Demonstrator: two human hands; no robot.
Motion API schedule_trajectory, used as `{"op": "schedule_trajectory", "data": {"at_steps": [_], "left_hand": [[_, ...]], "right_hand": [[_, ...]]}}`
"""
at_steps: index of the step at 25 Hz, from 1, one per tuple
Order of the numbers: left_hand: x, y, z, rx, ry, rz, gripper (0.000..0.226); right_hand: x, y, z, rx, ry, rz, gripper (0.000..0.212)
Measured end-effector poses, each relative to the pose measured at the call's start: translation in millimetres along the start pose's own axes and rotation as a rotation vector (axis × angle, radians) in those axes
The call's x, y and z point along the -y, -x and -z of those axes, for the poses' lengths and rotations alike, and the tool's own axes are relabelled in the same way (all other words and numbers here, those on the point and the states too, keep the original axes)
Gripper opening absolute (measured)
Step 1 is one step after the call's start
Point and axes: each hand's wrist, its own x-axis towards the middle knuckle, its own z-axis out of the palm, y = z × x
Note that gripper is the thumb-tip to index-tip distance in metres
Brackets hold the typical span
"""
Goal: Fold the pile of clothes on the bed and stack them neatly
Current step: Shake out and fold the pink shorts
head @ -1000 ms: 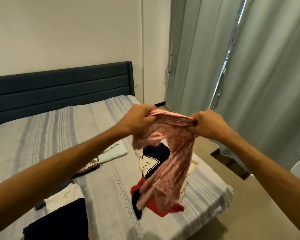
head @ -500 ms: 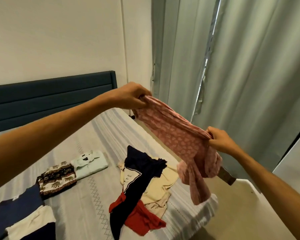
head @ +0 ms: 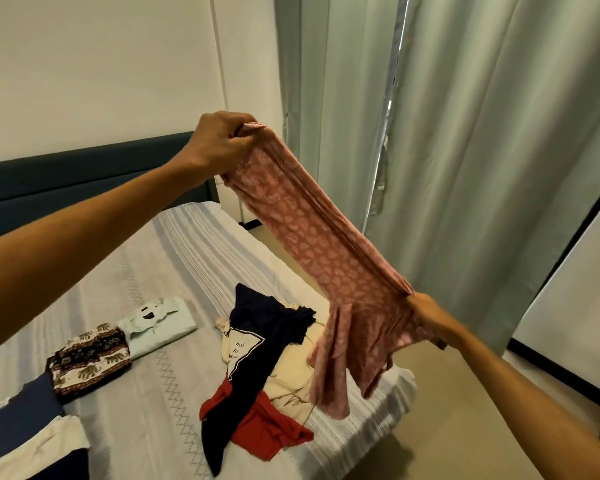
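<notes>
Held a pink garment (head: 329, 268) stretched in the air over the bed's (head: 174, 258) near corner. Left hand (head: 222, 143) high, fingers bunched round one end; right hand (head: 426, 317) lower, pinching the other end, loose fabric drooping below it. Garment still twisted into a narrow band, not yet spread or folded.

Judged roughly half done. Already folded and laid on the bed: a pale green shirt (head: 158, 325), an elephant-print piece (head: 90, 358) touching it, a navy piece (head: 18, 414) and a white piece (head: 39, 452) nearer the lower left edge. Set side by side rather than stacked, so stacking appeared left to do. Still unfolded in the pile (head: 267, 375): a navy tee (head: 253, 344) with a printed patch, a cream garment (head: 291, 372) under it, a red one (head: 271, 434) at the bottom.

Hard to tell what kind of garment the pink one was, bunched as it was. Lower-left folded items cut off by the frame edge; another dark piece there only partly seen. Right hand's fingertips mostly hidden behind the fabric. Anything beneath the pile not visible. Print on the tee too small to read fully.
</notes>
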Motion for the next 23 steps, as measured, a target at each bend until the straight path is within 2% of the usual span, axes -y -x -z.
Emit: {"op": "schedule_trajectory", "data": {"at_steps": [1,3,4,7,9,10,12,13,14,17,19,21,23], "left_hand": [[10.0,1.0,0.6,-0.010,-0.006,0.035,0.028],[33.3,6.2,4.2,-0.020,0.002,0.115,0.030],[44.7,10.0,6.1,-0.040,0.012,0.154,0.031],[80.3,21.3,11.6,-0.103,0.006,0.229,0.033],[103.4,31.8,8.7,-0.085,-0.016,0.300,0.032],[113.8,37.5,4.1,-0.024,-0.052,0.371,0.034],[117.4,50.1,-8.6,0.243,-0.335,0.467,0.050],[107.9,56.3,-16.6,0.382,-0.464,0.426,0.066],[91.8,61.0,-27.9,0.490,-0.473,0.338,0.080],[11.0,76.5,-75.8,0.733,-0.054,0.059,0.098],[-21.2,82.3,-112.5,0.795,0.135,-0.071,0.099],[-20.7,81.2,-128.9,0.758,0.377,-0.007,0.081],[-11.7,82.3,-129.2,0.781,0.568,0.131,0.065]], "right_hand": [[-5.8,-0.3,1.6,-0.012,-0.194,-0.079,0.019],[-6.7,4.8,13.4,-0.024,-0.289,-0.113,0.013],[-4.0,7.7,22.7,-0.006,-0.259,-0.084,0.013],[6.6,19.2,48.6,0.041,0.057,0.027,0.010],[21.5,29.2,61.5,0.070,0.012,0.055,0.004],[32.4,34.2,65.1,0.099,-0.097,0.073,0.007],[59.0,42.1,68.8,0.124,-0.214,0.162,0.013],[76.0,45.6,67.6,0.149,-0.205,0.243,0.014],[93.8,49.7,62.5,0.189,-0.186,0.326,0.015],[155.8,66.2,30.5,0.330,-0.067,0.490,0.019],[193.1,77.6,7.2,0.329,0.005,0.583,0.017],[214.0,85.2,-8.5,0.266,0.011,0.591,0.020],[217.8,86.4,-9.4,0.273,-0.091,0.500,0.042]]}}
